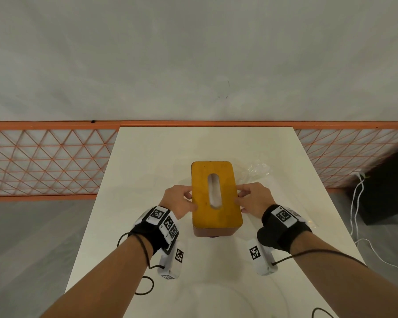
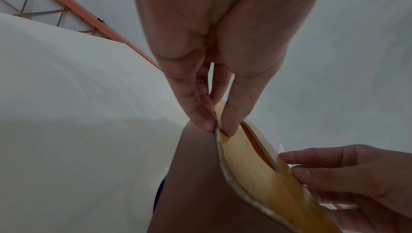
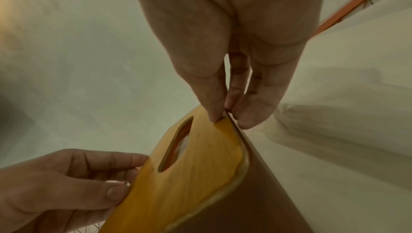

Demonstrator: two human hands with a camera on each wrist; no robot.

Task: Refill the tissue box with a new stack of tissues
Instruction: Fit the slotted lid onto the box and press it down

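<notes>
A brown tissue box (image 1: 214, 231) stands mid-table under a yellow wooden lid (image 1: 225, 203) with an oval slot. White tissue (image 1: 214, 196) shows through the slot. My left hand (image 1: 191, 199) pinches the lid's left long edge, and my right hand (image 1: 239, 197) pinches the right long edge. In the left wrist view, my left hand (image 2: 219, 129) has its thumb on top of the lid (image 2: 249, 166) and its fingers at the rim. The right wrist view shows my right hand (image 3: 227, 118) holding the lid (image 3: 200, 166) the same way. I cannot tell whether the lid is seated or raised.
A crumpled clear plastic wrapper (image 1: 255, 172) lies just right of the box, behind my right hand. The white table (image 1: 159, 157) ends at an orange mesh fence (image 1: 44, 161). A black object (image 1: 388, 191) and white cables (image 1: 358, 203) sit off the table's right side.
</notes>
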